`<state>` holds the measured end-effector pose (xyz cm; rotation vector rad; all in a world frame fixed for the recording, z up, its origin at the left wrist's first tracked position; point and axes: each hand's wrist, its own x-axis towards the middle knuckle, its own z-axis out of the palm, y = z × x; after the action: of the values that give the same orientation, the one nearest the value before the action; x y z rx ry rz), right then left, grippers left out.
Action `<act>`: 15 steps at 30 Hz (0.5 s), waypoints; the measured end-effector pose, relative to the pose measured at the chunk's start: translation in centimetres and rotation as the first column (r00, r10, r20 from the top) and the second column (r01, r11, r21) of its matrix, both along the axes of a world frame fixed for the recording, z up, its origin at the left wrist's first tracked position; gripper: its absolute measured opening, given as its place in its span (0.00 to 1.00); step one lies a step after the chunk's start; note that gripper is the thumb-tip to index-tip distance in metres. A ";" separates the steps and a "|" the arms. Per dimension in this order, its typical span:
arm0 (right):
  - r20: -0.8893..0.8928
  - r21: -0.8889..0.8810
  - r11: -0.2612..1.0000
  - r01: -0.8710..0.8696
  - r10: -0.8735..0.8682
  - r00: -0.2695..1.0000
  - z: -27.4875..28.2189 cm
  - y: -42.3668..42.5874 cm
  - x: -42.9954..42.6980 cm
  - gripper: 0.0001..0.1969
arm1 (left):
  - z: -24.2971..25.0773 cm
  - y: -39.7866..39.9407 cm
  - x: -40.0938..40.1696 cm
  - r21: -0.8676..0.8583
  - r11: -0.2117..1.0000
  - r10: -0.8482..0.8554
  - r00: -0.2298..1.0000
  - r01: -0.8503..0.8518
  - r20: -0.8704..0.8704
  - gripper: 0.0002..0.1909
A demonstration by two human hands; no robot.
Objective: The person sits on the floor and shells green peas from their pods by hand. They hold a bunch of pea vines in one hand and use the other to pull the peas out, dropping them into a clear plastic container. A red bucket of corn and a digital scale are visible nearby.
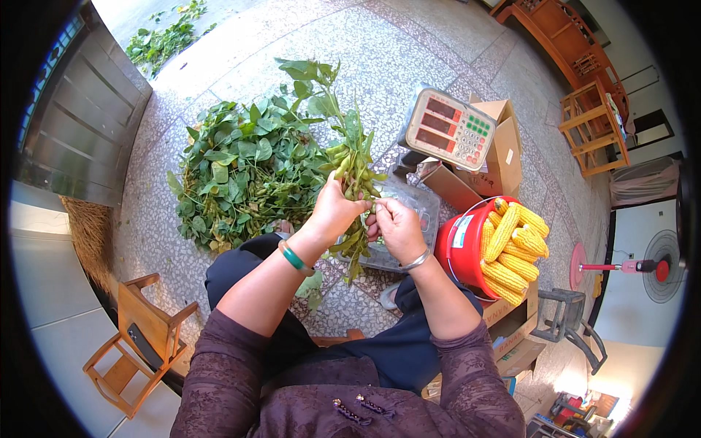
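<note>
My left hand (335,205) grips the stem of a soybean plant (350,131), its leafy top pointing away from me and its other end hanging towards my lap. Green pods (342,161) cluster along the stem around my fingers. The fingers of my right hand (398,227) pinch at the stem or a pod beside my left thumb; exactly what lies between them is hidden. Beneath both hands stands a clear plastic bin (424,200) on the floor, its contents mostly covered. To the left spreads a large heap of soybean plants (246,169).
A red bucket (457,243) full of corn cobs (512,246) stands close to my right arm. Beyond the bin are a price scale (452,128) and a cardboard box (501,148). A wooden chair (142,339) stands at left, a straw broom (87,235) nearby, and a fan (651,268) far right.
</note>
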<state>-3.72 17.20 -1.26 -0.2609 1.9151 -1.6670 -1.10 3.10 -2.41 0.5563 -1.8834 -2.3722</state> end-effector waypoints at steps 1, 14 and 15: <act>0.065 -0.040 0.999 0.001 0.001 0.998 -0.1 0.2 -0.4 0.10 | 0.2 0.0 0.0 0.031 0.999 -0.010 1.000 0.011 -0.004 0.24; 0.357 -0.134 0.990 0.046 0.005 0.934 0.3 0.3 -1.0 0.07 | -0.1 0.3 0.1 -0.117 0.993 0.007 0.999 -0.013 -0.053 0.24; 0.353 -0.146 0.988 0.051 0.004 0.936 0.1 0.4 -1.0 0.08 | 0.1 0.3 0.1 -0.104 0.994 0.009 0.998 -0.015 -0.059 0.24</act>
<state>-4.73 17.57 -1.11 0.0059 1.5332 -1.7438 -1.04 3.44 -2.32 0.4827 -1.9598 -2.2413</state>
